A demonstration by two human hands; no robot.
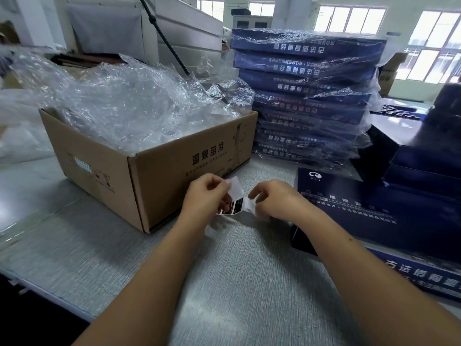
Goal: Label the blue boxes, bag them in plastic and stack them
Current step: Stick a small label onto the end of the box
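Two hands over the desk (237, 270): left grip (207, 196) and right grip (274, 201) both pinch one small dark-printed label (235, 206) on curling white backing. One bare blue box (374, 208) lies just right of them; one bagged stack (306, 96) stands behind.

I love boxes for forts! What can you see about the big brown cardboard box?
The cardboard box is brown, corrugated and open on top, with dark printed characters and a thin figure drawing on one side. It stands on the grey table, beside the stack of bagged blue boxes. Crumpled clear plastic heaps over its rim. Just before it, the left hand and right hand pinch a label.
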